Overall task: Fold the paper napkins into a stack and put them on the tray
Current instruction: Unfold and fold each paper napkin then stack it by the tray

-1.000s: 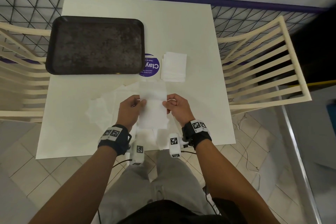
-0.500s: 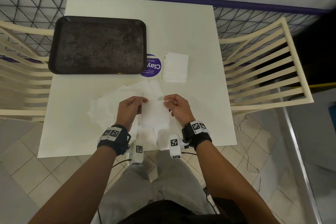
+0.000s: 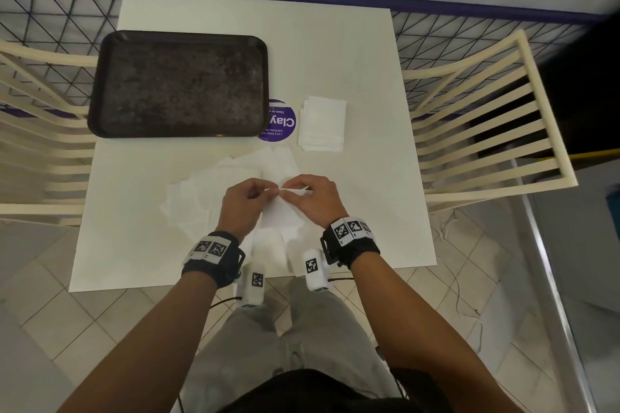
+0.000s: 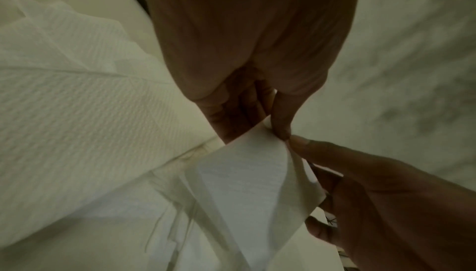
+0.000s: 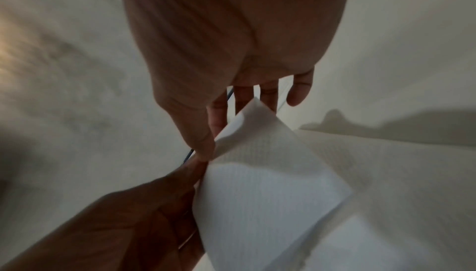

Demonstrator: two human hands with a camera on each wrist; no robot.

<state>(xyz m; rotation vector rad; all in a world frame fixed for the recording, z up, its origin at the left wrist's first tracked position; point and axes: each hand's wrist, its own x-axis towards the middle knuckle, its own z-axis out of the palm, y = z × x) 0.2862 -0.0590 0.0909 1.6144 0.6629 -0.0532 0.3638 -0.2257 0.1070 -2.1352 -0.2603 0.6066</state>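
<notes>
I hold a white paper napkin (image 3: 280, 213) just above the table's near middle, folded over toward me. My left hand (image 3: 246, 203) pinches its top edge on the left, and my right hand (image 3: 310, 199) pinches it on the right; the fingertips nearly meet. The left wrist view shows the napkin (image 4: 255, 184) pinched by thumb and finger; in the right wrist view the napkin (image 5: 262, 184) hangs from the same pinch. Loose unfolded napkins (image 3: 214, 194) lie under and left of my hands. A stack of folded napkins (image 3: 322, 124) sits farther back. The dark tray (image 3: 179, 85) stands bare at the back left.
A round purple sticker (image 3: 280, 124) lies between the tray and the folded stack. The white table (image 3: 365, 77) is flanked by cream slatted chairs on the left (image 3: 37, 157) and right (image 3: 486, 131). A dark wire fence (image 3: 60, 17) runs behind.
The napkin's far half has come down toward me, so the long strip is now a shorter folded piece. Both hands have drawn together at its top edge.
</notes>
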